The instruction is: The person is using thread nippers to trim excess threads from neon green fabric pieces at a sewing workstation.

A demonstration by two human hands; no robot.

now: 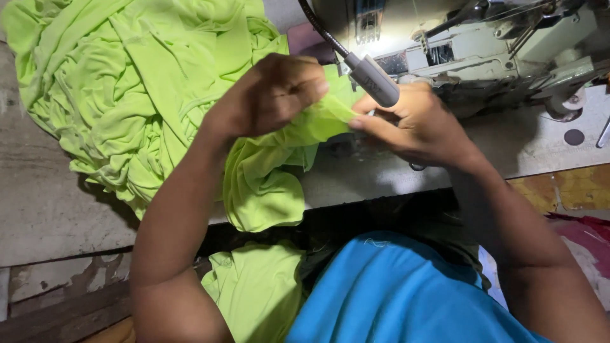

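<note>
While both hands work at chest height over the bench edge, a narrow strip of lime-green knit fabric [318,121] is stretched between them. The left hand [270,95] is clenched around one end of it, knuckles up, and the right hand [413,124] pinches the other end between thumb and forefinger, just below the grey head of a gooseneck lamp [373,80] that hangs in front of it. From the held strip the cloth drops in a loose fold over the bench edge and down toward the person's lap, beside a blue shirt [394,292].

Judging from how things lie, the piece in hand is not yet at the needle: it is held short of the sewing machine [495,44], and no cloth shows under the machine's head. A big crumpled heap of the same green fabric [127,82] lies to the left on the bench; whether those pieces are sewn or waiting, I cannot tell. So the work looks to be at the aligning stage for this piece, with stitching left to do.

The bench [44,209] is pale, worn and scuffed, with a rough wooden front below it. Lamp light falls brightly on the machine bed, while the space under the bench is dark. Some red cloth [588,238] shows low at the right edge.
</note>
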